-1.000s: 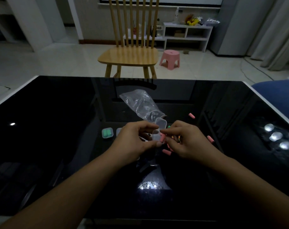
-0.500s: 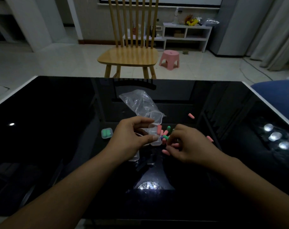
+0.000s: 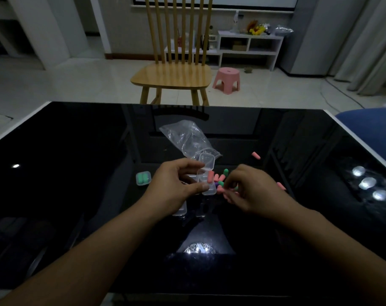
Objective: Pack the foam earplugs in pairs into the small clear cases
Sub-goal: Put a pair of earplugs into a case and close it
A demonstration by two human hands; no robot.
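Observation:
My left hand (image 3: 176,186) grips a small clear case (image 3: 207,184) with its hinged lid (image 3: 206,162) standing open. One pink earplug (image 3: 210,176) stands in that case. Just to the right, my right hand (image 3: 251,191) hovers low over a pile of loose earplugs (image 3: 220,181), pink and green. Its curled fingertips pinch a pink earplug (image 3: 227,193) at the pile's near edge. A closed case with two green earplugs (image 3: 143,178) lies left of my left hand. More clear cases (image 3: 180,209) lie partly hidden under my left wrist.
A crumpled clear plastic bag (image 3: 185,138) lies behind the hands on the glossy black table (image 3: 77,151). Stray pink earplugs lie at the right (image 3: 256,155) and beside my right wrist (image 3: 280,185). A wooden chair (image 3: 172,74) stands beyond the far edge.
My right hand left the case, where a pink earplug now stands, and dropped to the pile at the right. My left hand kept hold of the open case.

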